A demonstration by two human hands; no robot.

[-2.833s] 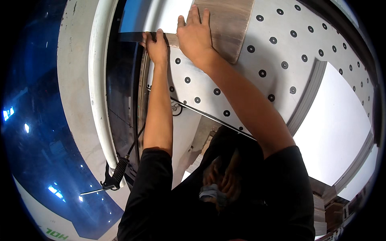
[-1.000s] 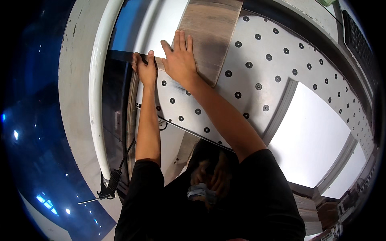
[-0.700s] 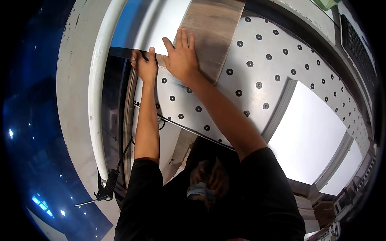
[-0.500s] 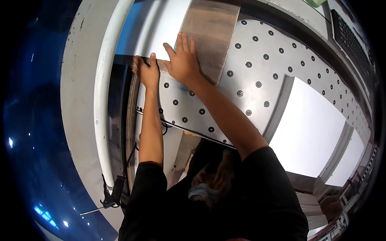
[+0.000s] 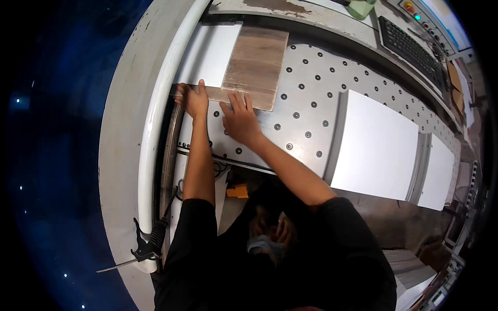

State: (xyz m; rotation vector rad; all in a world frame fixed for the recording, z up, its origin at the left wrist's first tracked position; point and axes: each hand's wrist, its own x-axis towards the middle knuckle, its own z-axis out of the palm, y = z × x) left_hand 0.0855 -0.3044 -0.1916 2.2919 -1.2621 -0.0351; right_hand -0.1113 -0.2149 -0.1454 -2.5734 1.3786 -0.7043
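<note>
A brown, scuffed flat board (image 5: 256,65) lies on top of white sheet material (image 5: 210,54) at the far left of a metal table. A brown strip runs along their near edge. My left hand (image 5: 194,102) is against the left part of this edge, its thumb stretched up and apart from the fingers, which are partly hidden. My right hand (image 5: 241,120) rests open by the board's near edge, with its fingertips on the brown surface. Neither hand visibly grasps anything.
The metal table (image 5: 295,127) is dotted with round black-ringed studs. White panel stacks (image 5: 373,145) stand on its right. A white rail (image 5: 155,129) runs along the left, with an air blow gun (image 5: 148,246) at its near end. A keyboard (image 5: 412,52) sits far right.
My right hand has drawn back from the board's top to its near edge. My left hand stays at the edge. The view has shifted, and the blue area beside the white sheet no longer shows.
</note>
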